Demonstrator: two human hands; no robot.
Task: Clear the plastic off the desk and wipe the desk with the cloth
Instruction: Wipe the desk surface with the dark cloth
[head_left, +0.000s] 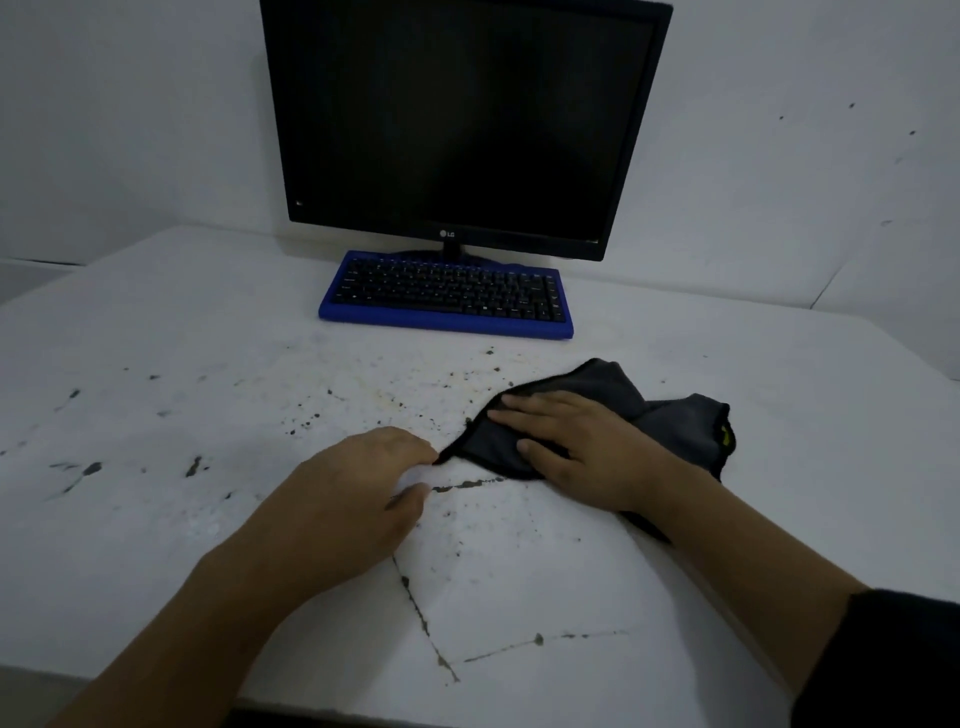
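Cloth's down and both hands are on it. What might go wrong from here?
1. The left hand pinches only a corner of the cloth, so it may bunch under the flat right hand.
2. A far stroke could nudge the keyboard.
3. Dark specks on the desk may smear.

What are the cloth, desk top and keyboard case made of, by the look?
Cloth: soft dark grey fabric, likely microfibre; it creases and has a stitched black hem.
Desk: hard white painted or laminated surface, matte; dark chips and cracks show through it.
Keyboard: probably plastic; a smooth, matte blue case with black keys.
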